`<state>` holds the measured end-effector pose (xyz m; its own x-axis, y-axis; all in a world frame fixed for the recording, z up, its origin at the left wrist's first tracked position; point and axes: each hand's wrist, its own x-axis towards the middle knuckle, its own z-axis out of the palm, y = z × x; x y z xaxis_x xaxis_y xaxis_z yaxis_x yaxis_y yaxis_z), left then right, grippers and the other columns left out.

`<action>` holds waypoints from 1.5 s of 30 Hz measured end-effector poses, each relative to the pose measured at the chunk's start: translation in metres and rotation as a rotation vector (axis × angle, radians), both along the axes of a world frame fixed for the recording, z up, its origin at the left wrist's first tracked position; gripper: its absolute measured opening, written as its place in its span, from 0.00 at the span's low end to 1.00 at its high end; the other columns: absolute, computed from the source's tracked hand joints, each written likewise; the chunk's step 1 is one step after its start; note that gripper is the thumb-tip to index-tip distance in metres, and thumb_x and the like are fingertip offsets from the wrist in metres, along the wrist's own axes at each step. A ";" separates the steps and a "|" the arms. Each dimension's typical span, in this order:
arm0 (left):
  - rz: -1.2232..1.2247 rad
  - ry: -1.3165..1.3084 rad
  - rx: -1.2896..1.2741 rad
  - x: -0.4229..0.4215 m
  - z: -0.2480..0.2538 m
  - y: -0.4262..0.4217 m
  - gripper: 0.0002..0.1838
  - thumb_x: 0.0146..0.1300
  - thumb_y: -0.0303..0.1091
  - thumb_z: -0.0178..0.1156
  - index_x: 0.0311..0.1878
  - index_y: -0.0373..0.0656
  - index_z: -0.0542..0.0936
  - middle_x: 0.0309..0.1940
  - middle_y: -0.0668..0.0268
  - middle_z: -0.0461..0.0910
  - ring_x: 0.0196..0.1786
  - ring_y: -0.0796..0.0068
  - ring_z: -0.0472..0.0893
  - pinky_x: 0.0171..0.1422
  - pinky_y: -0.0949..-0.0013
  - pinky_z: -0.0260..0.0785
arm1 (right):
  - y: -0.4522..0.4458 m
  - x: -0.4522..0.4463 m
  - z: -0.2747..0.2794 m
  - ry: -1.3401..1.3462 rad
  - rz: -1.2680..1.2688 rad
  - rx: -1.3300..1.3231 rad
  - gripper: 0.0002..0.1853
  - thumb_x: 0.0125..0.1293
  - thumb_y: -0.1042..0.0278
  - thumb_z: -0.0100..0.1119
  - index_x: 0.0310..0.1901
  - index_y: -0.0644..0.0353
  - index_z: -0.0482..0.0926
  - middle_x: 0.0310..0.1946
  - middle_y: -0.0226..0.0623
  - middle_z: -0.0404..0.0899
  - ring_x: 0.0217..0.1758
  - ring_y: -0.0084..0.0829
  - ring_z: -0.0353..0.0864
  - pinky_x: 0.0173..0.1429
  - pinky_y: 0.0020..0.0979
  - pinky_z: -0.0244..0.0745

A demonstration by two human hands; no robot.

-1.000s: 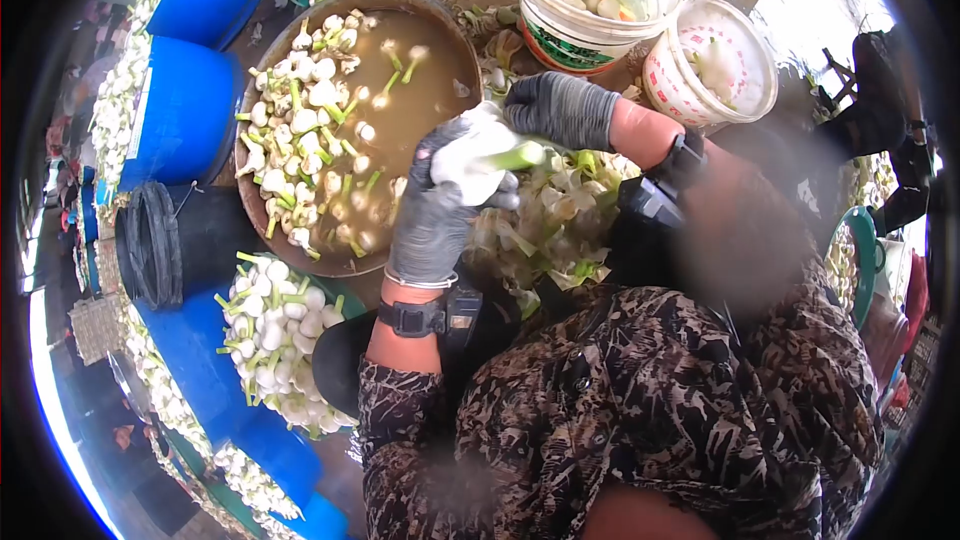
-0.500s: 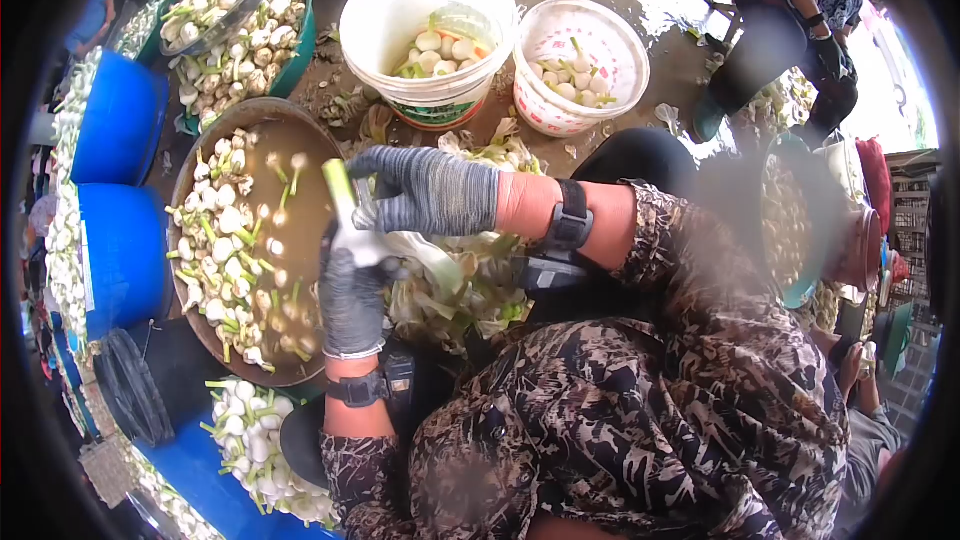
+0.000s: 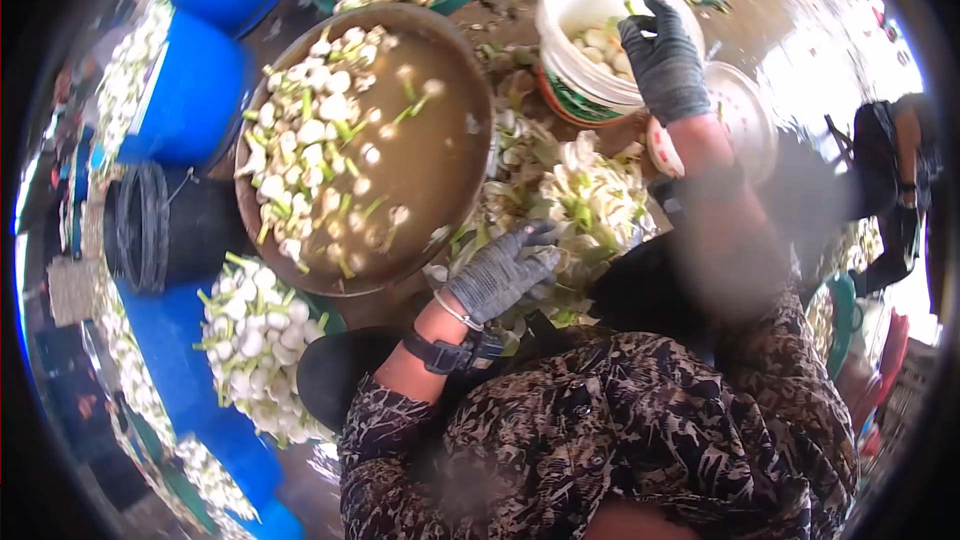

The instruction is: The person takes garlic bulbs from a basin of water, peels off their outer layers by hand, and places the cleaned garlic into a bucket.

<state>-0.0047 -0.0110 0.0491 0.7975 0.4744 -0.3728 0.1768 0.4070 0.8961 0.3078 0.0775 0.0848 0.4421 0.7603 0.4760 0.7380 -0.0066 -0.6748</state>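
Note:
My right hand (image 3: 664, 58), in a grey knit glove, is over the rim of the tall white bucket (image 3: 560, 15). Its fingers are apart and nothing shows between them. Inside that bucket lie peeled garlic bulbs (image 3: 600, 45), with a green stem bit close to my fingertips. My left hand (image 3: 500, 270), also gloved, hovers low by a heap of garlic peelings (image 3: 595, 190), its fingers loosely spread and no bulb in them. Left of it stands a wide round tub (image 3: 478, 180) of murky water, with unpeeled garlic bulbs (image 3: 310, 140) piled along one side and several floating.
A shorter white bucket (image 3: 745, 120) is partly behind my right forearm. Peeled-looking garlic (image 3: 258, 350) is heaped near my left knee. Blue tubs (image 3: 190, 90) and a black bucket (image 3: 170, 230) line the left. Another person (image 3: 895, 180) is at the far right.
My right hand has moved from beside my left hand to the tall bucket, and the garlic bulb is out of both hands. My left hand has lowered to the peelings. The view has shifted.

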 end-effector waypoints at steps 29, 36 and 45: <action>1.346 -0.149 -0.277 -0.103 0.029 0.122 0.27 0.68 0.37 0.57 0.68 0.40 0.65 0.60 0.58 0.73 0.61 0.63 0.74 0.65 0.62 0.66 | 0.054 -0.197 -0.069 -0.741 0.789 -0.906 0.36 0.59 0.42 0.59 0.64 0.56 0.68 0.66 0.43 0.67 0.75 0.45 0.56 0.75 0.55 0.46; 1.060 0.766 0.732 -0.171 -0.068 0.250 0.30 0.63 0.44 0.61 0.63 0.35 0.71 0.58 0.46 0.74 0.59 0.51 0.75 0.65 0.61 0.66 | 0.073 -0.157 -0.110 -0.759 0.558 -0.772 0.27 0.58 0.48 0.59 0.55 0.56 0.77 0.55 0.43 0.77 0.64 0.46 0.69 0.66 0.52 0.61; 0.747 1.173 0.741 -0.275 -0.108 0.417 0.39 0.63 0.60 0.52 0.70 0.42 0.64 0.66 0.44 0.66 0.69 0.47 0.66 0.72 0.54 0.58 | 0.080 -0.153 -0.114 -0.635 0.652 -0.515 0.07 0.54 0.63 0.60 0.31 0.55 0.81 0.30 0.40 0.79 0.39 0.45 0.77 0.44 0.46 0.71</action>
<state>-0.2792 0.4058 -0.0585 -0.2457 0.9635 -0.1063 0.8565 0.2671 0.4416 0.1552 0.1572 -0.0295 -0.3447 0.9383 0.0283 0.9196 0.3436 -0.1902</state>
